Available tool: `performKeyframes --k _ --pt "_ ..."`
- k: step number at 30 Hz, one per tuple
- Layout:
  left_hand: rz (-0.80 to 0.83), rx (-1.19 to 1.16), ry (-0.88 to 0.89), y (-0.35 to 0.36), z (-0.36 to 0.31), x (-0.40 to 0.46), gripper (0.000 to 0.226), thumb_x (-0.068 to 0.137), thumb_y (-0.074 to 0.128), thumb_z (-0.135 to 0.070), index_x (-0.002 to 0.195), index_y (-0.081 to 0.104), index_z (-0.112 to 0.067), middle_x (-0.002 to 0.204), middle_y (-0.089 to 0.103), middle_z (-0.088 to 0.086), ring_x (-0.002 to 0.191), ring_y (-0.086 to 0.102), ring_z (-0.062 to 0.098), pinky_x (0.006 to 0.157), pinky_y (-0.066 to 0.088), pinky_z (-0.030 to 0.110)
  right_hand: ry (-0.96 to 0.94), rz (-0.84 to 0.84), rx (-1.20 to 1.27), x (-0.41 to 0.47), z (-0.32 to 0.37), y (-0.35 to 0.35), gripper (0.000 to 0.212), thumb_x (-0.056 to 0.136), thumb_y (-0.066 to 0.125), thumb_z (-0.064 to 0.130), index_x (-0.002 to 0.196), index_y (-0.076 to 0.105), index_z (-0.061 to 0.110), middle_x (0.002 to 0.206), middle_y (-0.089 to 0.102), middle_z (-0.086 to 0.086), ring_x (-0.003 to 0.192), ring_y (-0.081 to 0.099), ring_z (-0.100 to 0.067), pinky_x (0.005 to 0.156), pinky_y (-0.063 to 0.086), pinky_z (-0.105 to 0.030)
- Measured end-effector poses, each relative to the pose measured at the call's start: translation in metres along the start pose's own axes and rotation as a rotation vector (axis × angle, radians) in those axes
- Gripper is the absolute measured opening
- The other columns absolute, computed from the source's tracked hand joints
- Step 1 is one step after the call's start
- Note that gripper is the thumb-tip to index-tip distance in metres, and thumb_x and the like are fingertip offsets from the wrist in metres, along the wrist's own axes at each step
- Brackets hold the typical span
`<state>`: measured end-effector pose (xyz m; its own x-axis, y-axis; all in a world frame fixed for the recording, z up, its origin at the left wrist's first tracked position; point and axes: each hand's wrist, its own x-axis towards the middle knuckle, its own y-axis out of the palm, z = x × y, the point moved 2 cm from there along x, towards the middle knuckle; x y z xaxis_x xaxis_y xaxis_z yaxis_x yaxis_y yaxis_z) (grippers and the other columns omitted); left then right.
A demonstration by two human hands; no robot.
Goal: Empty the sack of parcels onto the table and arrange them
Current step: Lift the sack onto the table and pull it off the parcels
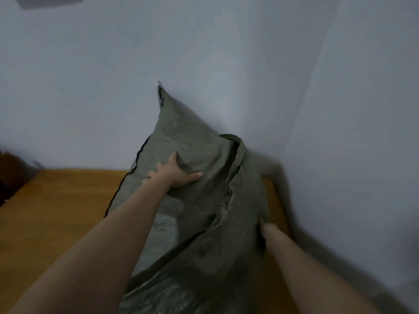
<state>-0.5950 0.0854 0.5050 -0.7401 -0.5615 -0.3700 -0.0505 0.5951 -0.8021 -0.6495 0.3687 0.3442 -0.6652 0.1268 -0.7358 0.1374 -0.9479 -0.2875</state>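
Sack (204,159) of olive-green woven fabric stands on the wooden table (68,200), one corner pointing up against the pale wall (204,53) behind it. Its body is creased and folded, with a dark seam running down the left edge and a hemmed edge crossing lower down. A paler, shiny patch shows on its lower part, too blurred to tell what it is. The left hand (175,172) lies on the sack's upper face with fingers spread, bunching a fold of fabric under the thumb. The right hand (268,230) is at the sack's right edge, fingers hidden behind the cloth, so its grip cannot be told for certain. A dark object (9,175) sits at the far left edge.
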Motion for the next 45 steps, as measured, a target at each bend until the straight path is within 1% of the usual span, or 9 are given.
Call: performKeyframes --k 5,11,16,19,22,25,30,37,45 --pt "0.154 -0.348 0.046 0.015 -0.029 -0.006 0.083 0.08 0.076 -0.038 0.147 0.034 -0.014 0.145 0.043 0.008 0.127 0.048 0.031 0.104 0.044 0.041 0.056 0.012 0.009 0.017 0.0 -0.016 0.04 0.096 0.055 0.042 0.098 0.056 0.002 0.093 0.057 -0.018 0.077 0.056 -0.031 0.08 0.048 -0.039" --pt "0.304 -0.506 -0.026 0.013 -0.04 -0.01 0.04 0.093 0.063 -0.023 0.128 0.056 -0.007 0.124 0.057 0.007 0.106 0.055 0.026 0.08 0.05 0.039 0.06 0.164 0.052 -0.04 0.049 -0.017 0.085 0.092 0.03 0.07 0.152 0.021 0.011 0.153 0.03 -0.017 0.137 0.033 -0.04 0.109 0.028 -0.06" --pt "-0.003 -0.483 0.07 0.007 -0.031 -0.004 0.006 0.089 0.065 -0.013 0.092 0.062 -0.008 0.078 0.052 0.006 0.063 0.046 0.017 0.064 0.041 0.028 -0.186 0.183 -0.036 -0.064 0.082 -0.005 0.107 0.081 0.045 0.077 0.154 -0.008 0.018 0.161 0.011 -0.008 0.143 0.022 -0.036 0.113 0.026 -0.052" --pt "-0.122 -0.279 0.092 -0.003 -0.015 0.004 0.017 0.085 0.066 -0.022 0.076 0.058 -0.01 0.084 0.055 0.01 0.074 0.05 0.023 0.073 0.042 0.033 -0.285 0.288 -0.208 -0.081 0.088 0.01 0.116 0.076 0.053 0.077 0.153 -0.015 0.023 0.162 0.003 -0.007 0.146 0.013 -0.036 0.115 0.023 -0.053" --pt "-0.146 -0.056 -0.025 -0.009 0.009 0.012 0.048 0.085 0.059 -0.03 0.127 0.052 -0.008 0.137 0.042 0.022 0.122 0.044 0.038 0.105 0.04 0.044 -0.305 0.348 -0.401 -0.085 0.081 0.035 0.147 0.046 0.065 0.087 0.151 -0.02 0.027 0.162 -0.004 -0.006 0.147 0.003 -0.036 0.117 0.019 -0.055" --pt "-0.086 -0.05 -0.066 -0.011 0.034 0.015 0.073 0.08 0.069 -0.034 0.139 0.039 -0.003 0.143 0.038 0.021 0.128 0.041 0.039 0.107 0.039 0.046 -0.307 0.345 -0.553 -0.083 0.072 0.054 0.165 0.028 0.071 0.083 0.148 -0.026 0.025 0.161 -0.007 -0.006 0.147 0.0 -0.036 0.118 0.016 -0.052" --pt "-0.114 -0.226 -0.194 -0.011 0.077 0.024 0.075 0.078 0.07 -0.051 0.131 0.049 -0.002 0.128 0.052 0.019 0.115 0.052 0.037 0.095 0.047 0.043 -0.295 0.368 -0.433 -0.087 0.072 0.044 0.127 0.068 0.082 0.05 0.154 -0.008 0.021 0.16 0.01 -0.007 0.144 0.02 -0.032 0.111 0.029 -0.048" --pt "-0.062 -0.298 -0.472 0.017 0.157 0.071 0.082 0.095 0.026 -0.062 0.151 0.022 -0.001 0.154 0.025 0.024 0.141 0.023 0.044 0.115 0.024 0.049 -0.252 0.343 -0.377 -0.064 0.049 0.022 0.122 0.07 0.083 0.04 0.154 -0.003 0.028 0.16 0.009 -0.005 0.144 0.02 -0.031 0.112 0.032 -0.048" --pt "0.167 -0.729 -0.522 0.018 0.107 0.005 0.087 0.087 0.049 -0.066 0.144 0.032 -0.002 0.144 0.039 0.021 0.128 0.039 0.042 0.099 0.033 0.053 -0.291 0.322 -0.325 -0.053 0.035 0.013 0.115 0.073 0.083 0.023 0.154 0.002 0.028 0.157 0.016 -0.006 0.142 0.022 -0.025 0.111 0.03 -0.037"
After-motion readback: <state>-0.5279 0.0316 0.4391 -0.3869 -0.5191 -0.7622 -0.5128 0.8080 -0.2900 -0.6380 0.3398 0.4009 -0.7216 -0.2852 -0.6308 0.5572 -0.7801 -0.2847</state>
